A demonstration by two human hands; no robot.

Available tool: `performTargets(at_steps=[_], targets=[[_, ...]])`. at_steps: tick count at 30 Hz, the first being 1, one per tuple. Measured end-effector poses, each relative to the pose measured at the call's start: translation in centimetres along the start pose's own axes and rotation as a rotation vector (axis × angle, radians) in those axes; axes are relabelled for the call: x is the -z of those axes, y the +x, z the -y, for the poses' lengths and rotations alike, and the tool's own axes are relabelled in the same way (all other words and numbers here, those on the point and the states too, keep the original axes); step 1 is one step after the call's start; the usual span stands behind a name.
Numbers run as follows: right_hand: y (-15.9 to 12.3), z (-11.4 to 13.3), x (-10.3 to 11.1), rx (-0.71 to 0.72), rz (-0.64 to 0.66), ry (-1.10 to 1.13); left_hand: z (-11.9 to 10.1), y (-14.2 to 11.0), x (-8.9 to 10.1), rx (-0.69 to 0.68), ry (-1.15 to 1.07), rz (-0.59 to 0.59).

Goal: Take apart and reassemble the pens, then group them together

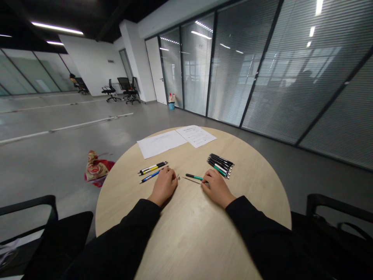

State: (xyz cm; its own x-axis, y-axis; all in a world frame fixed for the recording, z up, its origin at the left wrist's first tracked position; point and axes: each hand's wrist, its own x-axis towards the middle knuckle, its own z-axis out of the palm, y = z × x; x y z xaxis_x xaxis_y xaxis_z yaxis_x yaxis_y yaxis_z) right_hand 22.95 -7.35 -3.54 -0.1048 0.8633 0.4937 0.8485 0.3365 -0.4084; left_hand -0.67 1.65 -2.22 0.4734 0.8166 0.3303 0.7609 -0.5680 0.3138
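Observation:
My left hand rests curled on the round pale wood table, its fingertips next to a tiny dark part. A blue pen lies with its end by that hand, and two black-and-yellow pens lie just beyond. My right hand has its fingers at the end of a green pen. A thin dark refill lies beside that pen and reaches the same fingers. Beyond my right hand is a bundle of several black-and-green pens. Two printed paper sheets lie at the far edge.
Black office chairs stand at both sides of the table. A red-and-beige bag lies on the grey floor past the table's left edge. Glass partitions with blinds run along the right side.

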Motion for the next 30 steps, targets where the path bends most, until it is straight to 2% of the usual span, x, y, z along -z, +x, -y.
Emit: performTargets(at_steps=[15, 30], targets=[[0.1, -1.3, -0.1, -0.073, -0.092, 0.088, 1.1, -0.1, -0.6, -0.027, -0.081, -0.038], [0.1, -2.6, -0.2, -0.140, -0.080, 0.110, 1.8, -0.1, -1.5, -0.030, -0.077, -0.086]])
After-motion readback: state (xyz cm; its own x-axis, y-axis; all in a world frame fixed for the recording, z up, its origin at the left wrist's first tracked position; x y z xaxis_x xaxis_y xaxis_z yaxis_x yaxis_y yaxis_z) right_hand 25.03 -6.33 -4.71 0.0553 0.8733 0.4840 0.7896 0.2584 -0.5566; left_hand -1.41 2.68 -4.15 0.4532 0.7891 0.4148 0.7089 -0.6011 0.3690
